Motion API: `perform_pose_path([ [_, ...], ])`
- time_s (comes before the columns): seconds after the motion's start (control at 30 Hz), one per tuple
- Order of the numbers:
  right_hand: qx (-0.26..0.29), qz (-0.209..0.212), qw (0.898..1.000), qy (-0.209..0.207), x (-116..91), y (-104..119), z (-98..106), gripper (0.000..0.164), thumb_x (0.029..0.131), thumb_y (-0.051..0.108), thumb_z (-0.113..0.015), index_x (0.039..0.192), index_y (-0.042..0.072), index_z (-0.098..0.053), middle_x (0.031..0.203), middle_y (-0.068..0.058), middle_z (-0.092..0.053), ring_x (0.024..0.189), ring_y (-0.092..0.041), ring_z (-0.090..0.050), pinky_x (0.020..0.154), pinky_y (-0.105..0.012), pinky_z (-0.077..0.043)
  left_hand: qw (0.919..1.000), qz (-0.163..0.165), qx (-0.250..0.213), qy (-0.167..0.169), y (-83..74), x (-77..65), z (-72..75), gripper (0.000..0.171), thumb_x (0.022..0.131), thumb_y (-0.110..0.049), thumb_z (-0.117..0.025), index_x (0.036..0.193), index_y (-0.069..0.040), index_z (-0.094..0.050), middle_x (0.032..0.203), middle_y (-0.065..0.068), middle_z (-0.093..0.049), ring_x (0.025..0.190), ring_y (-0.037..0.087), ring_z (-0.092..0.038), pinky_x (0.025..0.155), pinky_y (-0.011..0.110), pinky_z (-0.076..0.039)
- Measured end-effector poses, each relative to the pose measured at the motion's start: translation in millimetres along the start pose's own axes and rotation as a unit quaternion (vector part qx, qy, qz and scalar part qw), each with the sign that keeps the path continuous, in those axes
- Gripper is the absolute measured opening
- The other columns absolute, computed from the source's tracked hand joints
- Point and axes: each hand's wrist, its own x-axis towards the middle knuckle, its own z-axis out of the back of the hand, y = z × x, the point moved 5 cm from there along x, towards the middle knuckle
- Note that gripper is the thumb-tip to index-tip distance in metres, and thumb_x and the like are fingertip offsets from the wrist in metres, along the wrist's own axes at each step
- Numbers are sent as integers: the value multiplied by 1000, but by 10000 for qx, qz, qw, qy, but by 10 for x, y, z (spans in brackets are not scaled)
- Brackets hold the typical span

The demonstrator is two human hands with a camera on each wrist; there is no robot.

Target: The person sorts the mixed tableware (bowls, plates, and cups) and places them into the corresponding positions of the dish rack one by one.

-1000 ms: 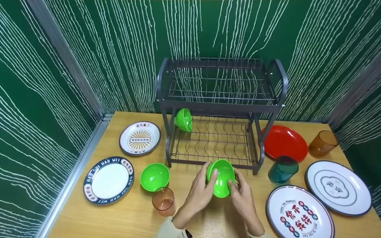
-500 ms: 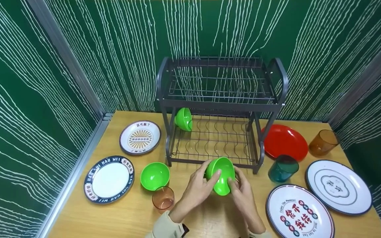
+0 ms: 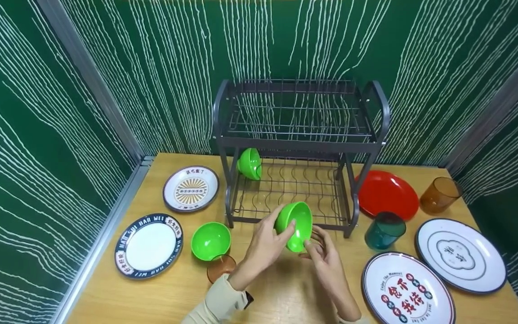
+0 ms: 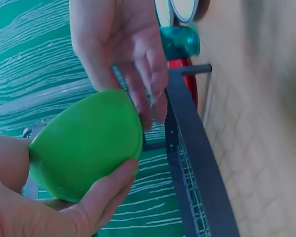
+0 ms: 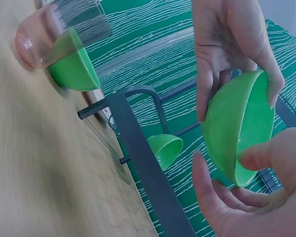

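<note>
My left hand (image 3: 265,247) holds a green bowl (image 3: 301,225) tilted on its side, thumb inside and fingers round the outer wall. In the left wrist view the bowl (image 4: 89,143) shows its outer side. My right hand (image 3: 328,265) is at the bowl's lower right edge. In the right wrist view its thumb (image 5: 259,157) reaches the inside near the rim, while its fingers (image 5: 202,173) are spread and the index stands off the wall. The bowl is in front of a dark two-tier dish rack (image 3: 301,144). Another green bowl (image 3: 250,163) stands on edge at the lower tier's left.
Left on the table are a third green bowl (image 3: 211,240), a pinkish cup (image 3: 220,268) partly behind my left forearm, and patterned plates (image 3: 149,245). On the right are a red plate (image 3: 387,193), a teal cup (image 3: 385,230), an amber cup (image 3: 439,195) and white plates (image 3: 461,256).
The held bowl has moved slightly up and left, toward the rack, with my left hand. My right fingers have loosened and spread away from it.
</note>
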Motion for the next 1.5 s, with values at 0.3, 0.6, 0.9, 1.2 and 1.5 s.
perform_pose_path([
  [0.3, -209, 197, 9996, -23, -78, -61, 55, 44, 93, 13, -61, 131, -2, -45, 127, -18, -51, 101, -25, -61, 79, -40, -54, 9977, 210, 500, -408, -29, 255, 138, 57, 91, -33, -62, 141, -14, -44, 114, 16, -58, 94, 23, -61, 70, 25, -54],
  [0.6, -508, -64, 9987, 2, -161, -171, 94, 40, 90, 17, -65, 124, 0, -52, 124, -14, -54, 107, -31, -59, 84, -32, -53, 9917, 230, 992, -782, -40, 517, 225, 58, 88, -37, -65, 138, -13, -47, 103, 13, -59, 87, 22, -59, 66, 27, -53],
  [0.9, -820, -208, 9964, 7, -206, -265, 113, 41, 87, 22, -69, 121, 3, -56, 120, -8, -58, 104, -28, -60, 85, -29, -51, 9898, 45, 1067, -944, -47, 815, 315, 58, 87, -31, -68, 136, -6, -49, 109, 16, -60, 91, 24, -61, 69, 28, -53],
  [1.2, -1157, -111, 9932, 16, -251, -267, 139, 33, 88, 18, -69, 117, 5, -59, 115, -10, -60, 100, -24, -63, 82, -31, -52, 9855, 69, 1303, -1081, 4, 1097, 400, 57, 86, -24, -69, 136, -6, -48, 101, 13, -63, 81, 21, -64, 64, 28, -54],
  [1.5, -1295, -179, 9913, -137, -424, 12, 198, 29, 89, 10, -66, 116, 2, -59, 114, -11, -61, 103, -29, -61, 84, -35, -52, 9794, 512, 1630, -1073, 159, 1257, 325, 66, 87, -32, -67, 143, -9, -41, 109, 16, -59, 88, 24, -59, 70, 34, -52],
])
